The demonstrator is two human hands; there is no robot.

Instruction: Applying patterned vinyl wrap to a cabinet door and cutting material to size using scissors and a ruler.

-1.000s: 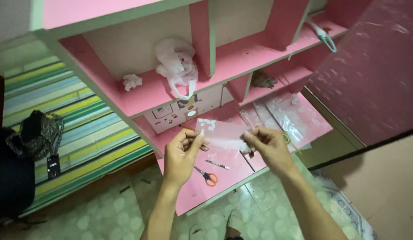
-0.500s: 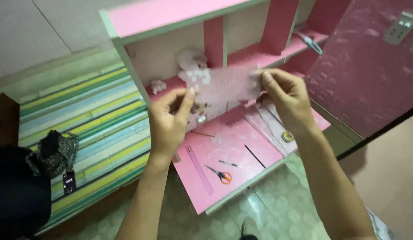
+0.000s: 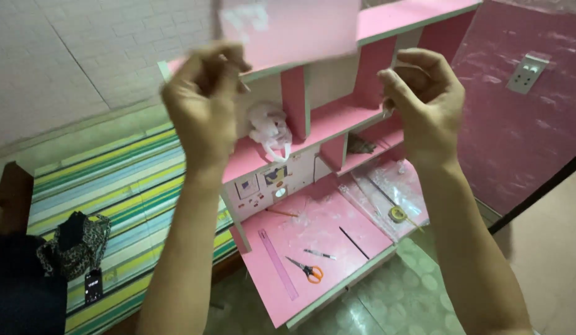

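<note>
the pink sheet (image 3: 294, 28) hangs raised between our hands. our left hand (image 3: 204, 102) has its fingers clamped on one edge, while our right hand (image 3: 424, 102) pinches the other.

Soft, even indoor light, moderately bright, with no hard shadows. The raised pink sheet (image 3: 288, 28) and left hand (image 3: 204, 105) are smeared by motion blur. Pale glare sits on plastic film (image 3: 387, 192), possibly from overhead. Edges bend slightly.

Two hands are raised – a left hand (image 3: 201, 102) and a right hand (image 3: 421, 99) – sharing one translucent sheet (image 3: 291, 31). On the pink board (image 3: 337, 248) below: one pair of scissors (image 3: 306, 270), one ruler (image 3: 277, 263), one pen (image 3: 319, 254), one tape roll (image 3: 396, 214).
</note>
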